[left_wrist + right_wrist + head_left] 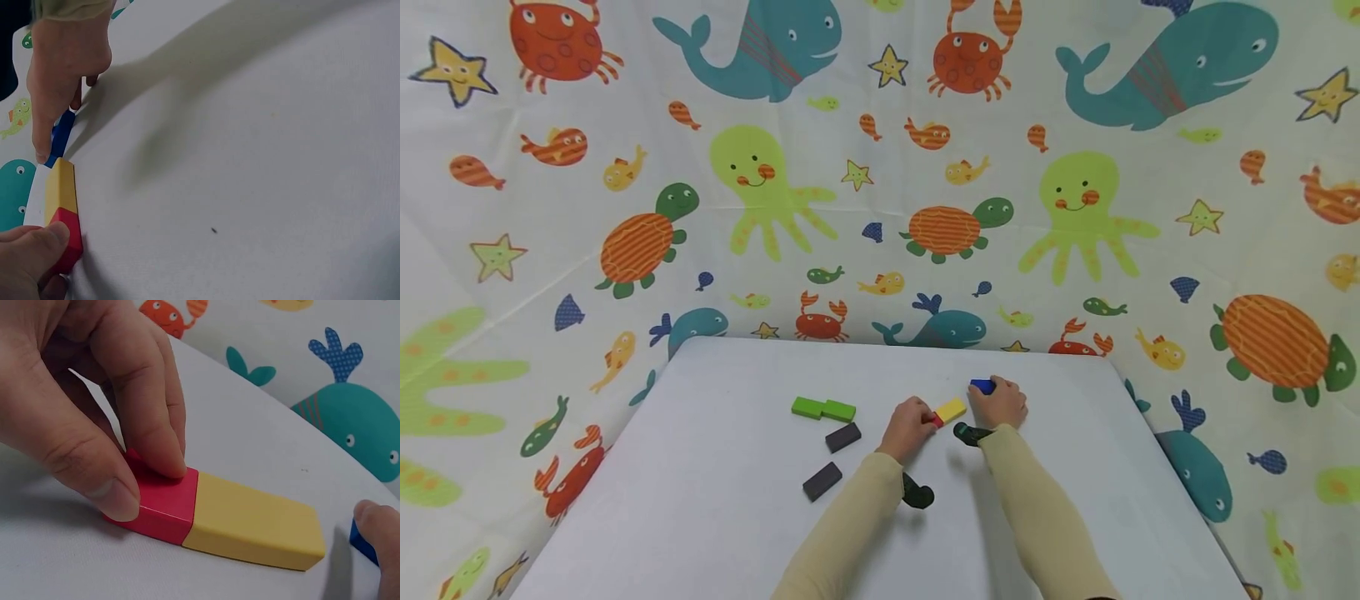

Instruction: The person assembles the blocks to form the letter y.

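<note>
Saw two green oblong blocks [827,409] on the white table [662,500], near two dark-grey oblong blocks [843,437]; with fingers [147,419] of left hand [907,430] pinched a glossy red block [172,499], butted against a yellow oblong block [253,519]; just past that, held a blue block [982,386] in right hand [1000,404].

red block [170,499] against yellow block [253,520], blue block [982,386] near

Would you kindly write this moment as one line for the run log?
left hand: pinches red block; right hand: grips blue block; yellow block: touching red, apart from blue; green blocks, black blocks: left of hands
</note>
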`<state>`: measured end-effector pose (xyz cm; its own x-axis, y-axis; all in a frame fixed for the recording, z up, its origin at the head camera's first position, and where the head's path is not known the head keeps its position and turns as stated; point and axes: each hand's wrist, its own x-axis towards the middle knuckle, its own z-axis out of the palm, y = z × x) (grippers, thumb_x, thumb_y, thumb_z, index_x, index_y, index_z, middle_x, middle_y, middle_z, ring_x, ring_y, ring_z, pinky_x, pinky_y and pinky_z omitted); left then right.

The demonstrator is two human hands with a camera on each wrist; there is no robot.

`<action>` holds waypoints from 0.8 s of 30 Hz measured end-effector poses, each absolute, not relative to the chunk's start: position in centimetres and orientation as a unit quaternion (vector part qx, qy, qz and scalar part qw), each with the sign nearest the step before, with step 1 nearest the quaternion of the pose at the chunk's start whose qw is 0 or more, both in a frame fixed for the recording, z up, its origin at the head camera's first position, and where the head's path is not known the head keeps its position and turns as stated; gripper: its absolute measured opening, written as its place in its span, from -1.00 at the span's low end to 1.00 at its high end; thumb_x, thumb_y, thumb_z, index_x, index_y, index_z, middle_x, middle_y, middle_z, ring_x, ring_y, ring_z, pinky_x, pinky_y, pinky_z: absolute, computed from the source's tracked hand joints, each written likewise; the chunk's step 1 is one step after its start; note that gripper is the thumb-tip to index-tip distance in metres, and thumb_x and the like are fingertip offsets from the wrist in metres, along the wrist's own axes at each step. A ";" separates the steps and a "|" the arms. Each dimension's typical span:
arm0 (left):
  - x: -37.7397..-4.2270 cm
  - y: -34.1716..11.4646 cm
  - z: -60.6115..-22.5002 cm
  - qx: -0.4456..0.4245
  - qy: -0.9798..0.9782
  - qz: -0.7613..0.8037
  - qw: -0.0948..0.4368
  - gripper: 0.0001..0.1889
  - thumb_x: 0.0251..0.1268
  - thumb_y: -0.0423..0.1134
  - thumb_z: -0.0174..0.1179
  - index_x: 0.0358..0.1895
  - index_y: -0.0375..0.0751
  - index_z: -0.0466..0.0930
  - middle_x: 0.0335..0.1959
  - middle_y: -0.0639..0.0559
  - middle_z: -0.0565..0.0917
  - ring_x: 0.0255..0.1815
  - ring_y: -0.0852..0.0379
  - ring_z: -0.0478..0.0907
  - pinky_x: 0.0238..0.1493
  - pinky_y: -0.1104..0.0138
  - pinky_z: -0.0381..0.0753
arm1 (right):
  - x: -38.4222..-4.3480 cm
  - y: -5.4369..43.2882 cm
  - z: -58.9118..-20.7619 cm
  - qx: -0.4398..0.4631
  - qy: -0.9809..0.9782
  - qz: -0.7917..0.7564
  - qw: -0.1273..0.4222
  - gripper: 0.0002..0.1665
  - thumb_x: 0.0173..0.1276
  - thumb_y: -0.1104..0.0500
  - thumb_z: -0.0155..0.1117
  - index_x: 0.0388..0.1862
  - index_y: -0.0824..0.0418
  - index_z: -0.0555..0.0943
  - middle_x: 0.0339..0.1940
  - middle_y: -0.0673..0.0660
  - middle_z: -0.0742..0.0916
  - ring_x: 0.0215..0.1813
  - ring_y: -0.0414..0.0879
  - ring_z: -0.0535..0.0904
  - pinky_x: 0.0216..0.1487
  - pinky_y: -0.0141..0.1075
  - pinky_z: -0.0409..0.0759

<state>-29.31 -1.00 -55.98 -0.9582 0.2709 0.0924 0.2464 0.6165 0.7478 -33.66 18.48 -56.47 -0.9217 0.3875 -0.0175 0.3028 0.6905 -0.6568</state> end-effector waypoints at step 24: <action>-29.2 -0.9 -55.9 0.143 0.903 0.404 0.013 -0.92 0.18 -0.35 0.38 -0.27 -0.24 0.75 -0.30 0.07 0.55 -0.25 0.17 0.47 -0.02 0.31 0.58 | -33.9 20.7 -57.7 -0.105 -0.927 0.356 0.050 -0.18 0.33 -0.14 0.25 0.41 0.31 0.35 0.33 0.41 0.44 0.29 0.34 0.27 0.29 0.25 0.19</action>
<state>-29.16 -0.94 -55.95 -0.9588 0.2689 0.0920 0.2478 0.6323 0.7341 -33.88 20.74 -57.74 -0.9732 0.2292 0.0179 0.1585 0.7250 -0.6702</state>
